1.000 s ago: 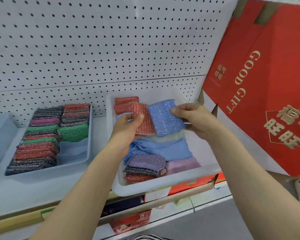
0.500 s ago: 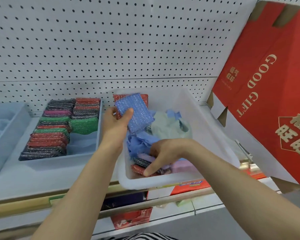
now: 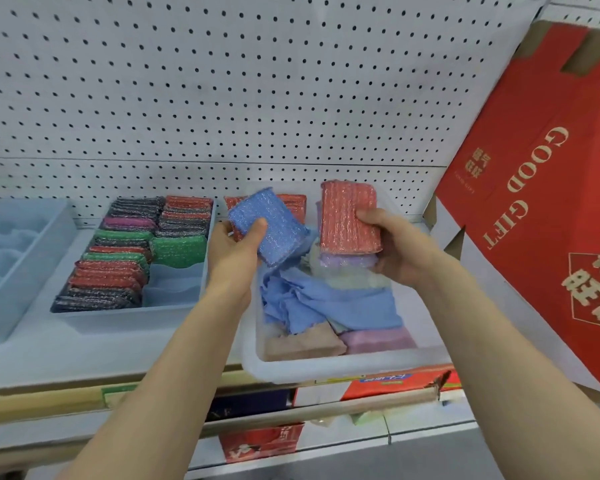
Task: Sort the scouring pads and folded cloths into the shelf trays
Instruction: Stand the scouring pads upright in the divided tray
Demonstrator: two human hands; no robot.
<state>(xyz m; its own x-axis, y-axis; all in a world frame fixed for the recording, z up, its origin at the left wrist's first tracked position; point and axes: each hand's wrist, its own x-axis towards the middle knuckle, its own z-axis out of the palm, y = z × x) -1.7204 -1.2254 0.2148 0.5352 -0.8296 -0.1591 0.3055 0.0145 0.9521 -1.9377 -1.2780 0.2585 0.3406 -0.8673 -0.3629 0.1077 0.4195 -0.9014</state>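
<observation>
On white shelf [image 3: 118, 344] under pegboard [image 3: 257, 81], trays [image 3: 132, 315].

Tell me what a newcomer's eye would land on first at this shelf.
First, the two hands at centre: the left hand grips a blue scouring pad and the right hand grips a red scouring pad, both above the white tray of crumpled cloths. At the right, a big red carton lettered GOOD GIFT stands tilted. On the left, a pale tray holds neat rows of glittery pads.

Bright, even light, soft shadows, slight blur, wide-angle bending.
</observation>
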